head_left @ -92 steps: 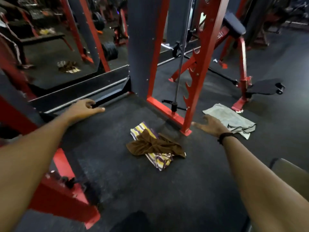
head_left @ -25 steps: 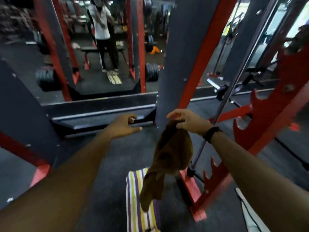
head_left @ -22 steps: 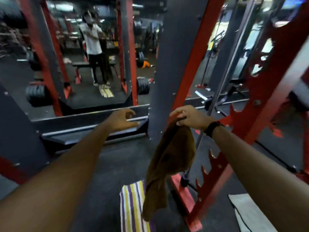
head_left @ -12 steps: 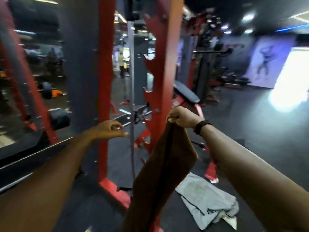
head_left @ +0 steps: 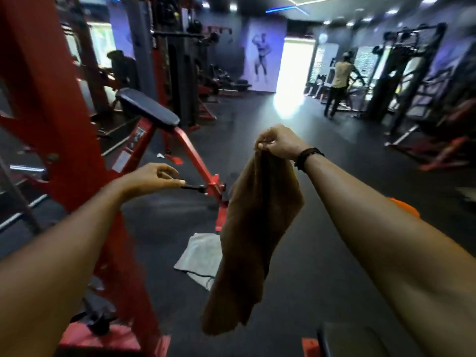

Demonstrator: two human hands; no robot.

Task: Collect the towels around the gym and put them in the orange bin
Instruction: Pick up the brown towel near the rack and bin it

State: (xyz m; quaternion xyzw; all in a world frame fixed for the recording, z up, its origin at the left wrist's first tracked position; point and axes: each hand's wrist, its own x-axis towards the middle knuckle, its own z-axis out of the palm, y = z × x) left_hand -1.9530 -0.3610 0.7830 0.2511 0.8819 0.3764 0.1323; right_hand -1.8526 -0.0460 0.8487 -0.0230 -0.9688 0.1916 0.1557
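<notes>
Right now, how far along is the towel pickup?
Nothing shows as binned yet. In hand: the right hand pinches a brown towel that hangs free; the left hand holds nothing. Left: a grey towel lies on the floor, and the orange edge behind the right arm may be the bin.
</notes>
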